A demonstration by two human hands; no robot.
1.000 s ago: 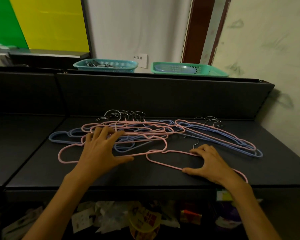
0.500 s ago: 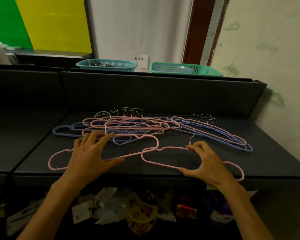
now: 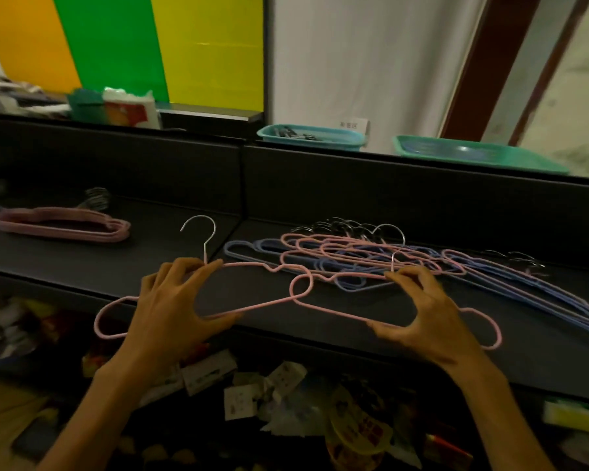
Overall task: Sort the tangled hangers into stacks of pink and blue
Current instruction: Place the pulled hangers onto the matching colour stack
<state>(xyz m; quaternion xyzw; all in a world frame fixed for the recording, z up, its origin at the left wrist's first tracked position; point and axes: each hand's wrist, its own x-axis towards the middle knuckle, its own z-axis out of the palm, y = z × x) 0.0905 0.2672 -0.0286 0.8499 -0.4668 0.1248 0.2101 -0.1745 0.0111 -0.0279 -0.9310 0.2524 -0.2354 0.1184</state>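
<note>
My left hand (image 3: 170, 311) grips a pink hanger (image 3: 262, 266) at its neck, its metal hook pointing up. My right hand (image 3: 422, 317) grips a second pink hanger (image 3: 323, 307) the same way; the two hangers overlap at their ends. Both are lifted at the front edge of the dark shelf (image 3: 354, 334). Behind them lies the tangled pile of pink and blue hangers (image 3: 371, 256), stretching to the right. A neat stack of pink hangers (image 3: 65, 226) lies on the shelf at far left, with a bit of blue showing at the frame's left edge.
A raised dark back wall (image 3: 388, 192) borders the shelf. Two teal baskets (image 3: 310, 137) (image 3: 476, 158) stand behind it. Below the shelf's front edge lies a clutter of packets and cards (image 3: 269, 385). Coloured panels and a white curtain fill the background.
Both hands have closed on a pink hanger each and lifted them off the pile toward the front edge. The view has swung left, revealing the pink stack.
</note>
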